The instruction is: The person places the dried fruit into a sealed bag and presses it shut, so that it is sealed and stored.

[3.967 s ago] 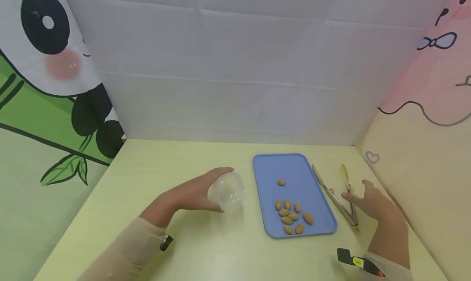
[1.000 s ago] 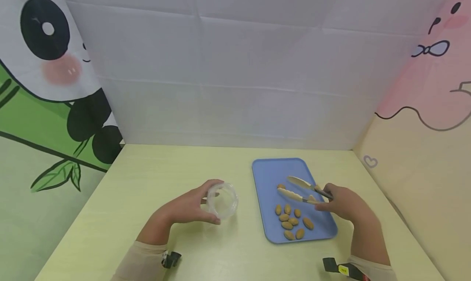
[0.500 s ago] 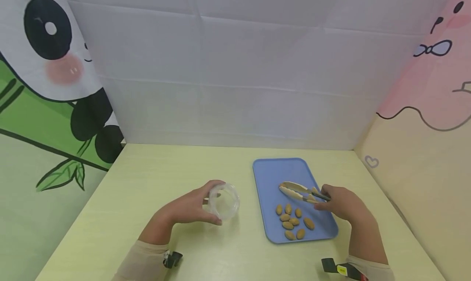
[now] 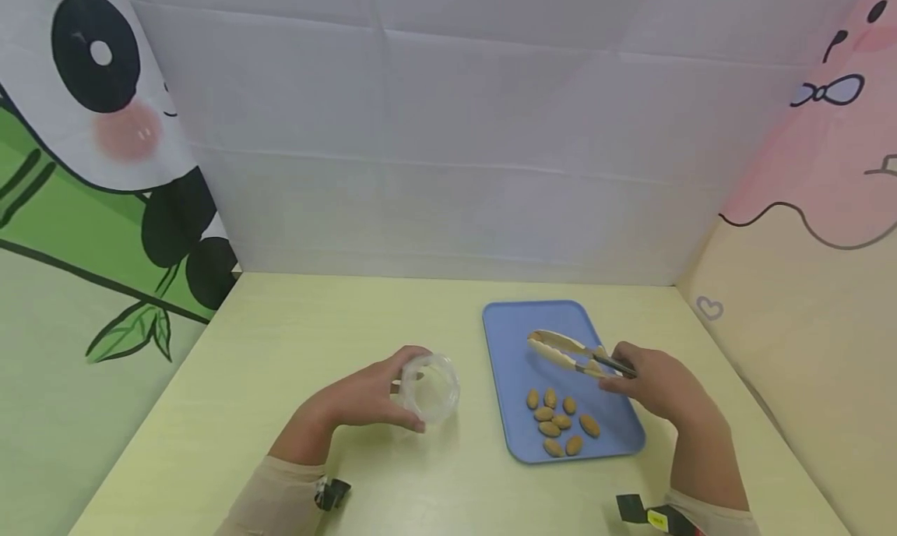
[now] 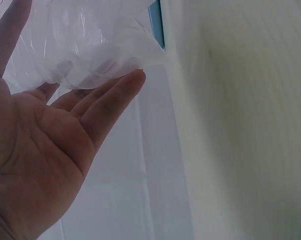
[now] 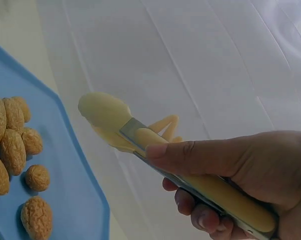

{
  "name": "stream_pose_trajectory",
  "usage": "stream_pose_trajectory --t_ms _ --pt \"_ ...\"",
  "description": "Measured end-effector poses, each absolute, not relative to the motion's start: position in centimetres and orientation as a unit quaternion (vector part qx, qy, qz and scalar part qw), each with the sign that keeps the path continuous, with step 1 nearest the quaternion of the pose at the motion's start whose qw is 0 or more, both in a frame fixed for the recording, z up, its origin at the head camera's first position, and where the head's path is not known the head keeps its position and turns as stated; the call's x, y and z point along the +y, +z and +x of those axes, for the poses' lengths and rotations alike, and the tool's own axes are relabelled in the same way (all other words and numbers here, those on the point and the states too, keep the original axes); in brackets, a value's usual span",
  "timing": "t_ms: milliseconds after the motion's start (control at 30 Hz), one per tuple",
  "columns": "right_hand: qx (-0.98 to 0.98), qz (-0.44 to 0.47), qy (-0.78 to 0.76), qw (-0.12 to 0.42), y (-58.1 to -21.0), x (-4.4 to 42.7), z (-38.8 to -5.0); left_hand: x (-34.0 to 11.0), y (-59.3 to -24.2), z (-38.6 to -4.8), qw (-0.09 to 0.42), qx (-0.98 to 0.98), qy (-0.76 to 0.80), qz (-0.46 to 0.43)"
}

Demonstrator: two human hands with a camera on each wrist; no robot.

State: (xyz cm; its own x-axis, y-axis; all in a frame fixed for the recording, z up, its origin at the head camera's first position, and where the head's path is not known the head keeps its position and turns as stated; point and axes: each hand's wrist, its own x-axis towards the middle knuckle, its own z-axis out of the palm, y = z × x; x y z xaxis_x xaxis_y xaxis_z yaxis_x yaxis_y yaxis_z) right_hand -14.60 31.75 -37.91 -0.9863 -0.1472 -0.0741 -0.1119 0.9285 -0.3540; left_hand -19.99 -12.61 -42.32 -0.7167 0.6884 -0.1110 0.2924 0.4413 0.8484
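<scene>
My left hand [image 4: 360, 394] holds a clear plastic cup [image 4: 443, 392] at the table's middle, thumb and fingers around its side; the left wrist view shows its translucent wall close up. My right hand [image 4: 659, 384] grips tongs [image 4: 558, 358] with cream tips over the blue tray [image 4: 506, 326]. Their tips are nearly together, and a bit of brown shows at the far end, apparently an almond between them. In the right wrist view the near tip [image 6: 105, 112] hides whatever is behind it. Several brown almonds [image 4: 561, 422] lie grouped on the tray's near half.
The pale yellow table [image 4: 336, 310] runs back to a white cloth wall [image 4: 448, 209]. A panda picture [image 4: 112, 92] covers the left side, and a pink printed panel [image 4: 827, 154] stands on the right. Black straps sit at both wrists.
The right hand took the tongs from beside the tray and brought them over the lone almond. Their tips closed around it and rose slightly; its spot is bare. The left hand keeps holding the cup.
</scene>
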Motion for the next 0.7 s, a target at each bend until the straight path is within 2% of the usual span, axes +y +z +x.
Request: stream_pose_trajectory --t_ms 400,700 --pt "0.975 -0.125 -0.179 -0.031 -35.3 28.5 -12.7 -12.2 -42.4 -19.9 0.228 0.814 0.435 0.311" --pt "0.965 -0.172 -0.197 -0.033 -34.2 24.9 -11.3 -12.2 -42.5 -19.8 0.228 0.809 0.438 0.318"
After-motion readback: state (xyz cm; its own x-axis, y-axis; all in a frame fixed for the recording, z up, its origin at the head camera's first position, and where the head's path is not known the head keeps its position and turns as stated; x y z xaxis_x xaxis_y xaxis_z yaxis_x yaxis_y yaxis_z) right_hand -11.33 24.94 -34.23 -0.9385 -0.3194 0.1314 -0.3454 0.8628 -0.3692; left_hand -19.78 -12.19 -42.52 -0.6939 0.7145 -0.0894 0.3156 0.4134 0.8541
